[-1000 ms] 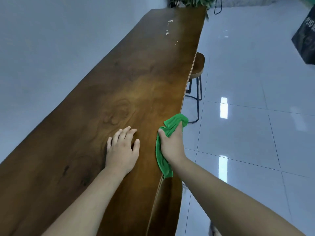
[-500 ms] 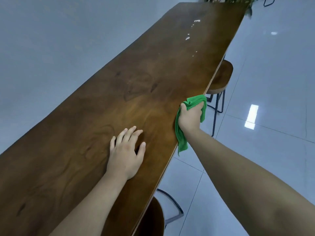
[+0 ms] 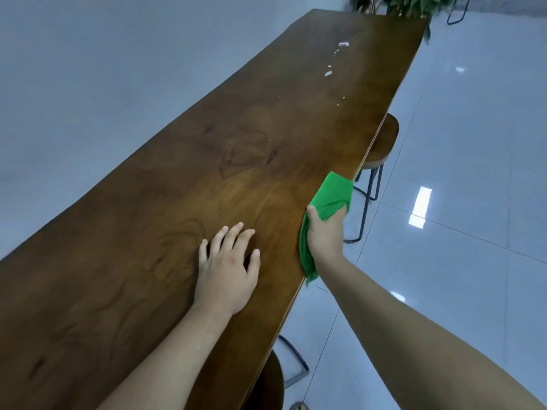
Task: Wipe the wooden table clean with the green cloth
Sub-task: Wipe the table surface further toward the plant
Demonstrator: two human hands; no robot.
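A glossy grey tiled floor [image 3: 473, 173] surrounds the long wooden table [image 3: 207, 187]; round stools [image 3: 381, 143] tuck under its right edge. The left hand [image 3: 226, 273] lies flat, fingers spread. The right hand [image 3: 325, 235] grips the green cloth [image 3: 333, 193] at that edge. White specks [image 3: 328, 74] dot the far end.

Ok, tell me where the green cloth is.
Head view: the green cloth drapes over the right edge of the wooden table, gripped by the right hand.

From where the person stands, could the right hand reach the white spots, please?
Probably not yet: the right hand grips the green cloth at the table edge; the white spots lie far up it. Only bare wood lies between.
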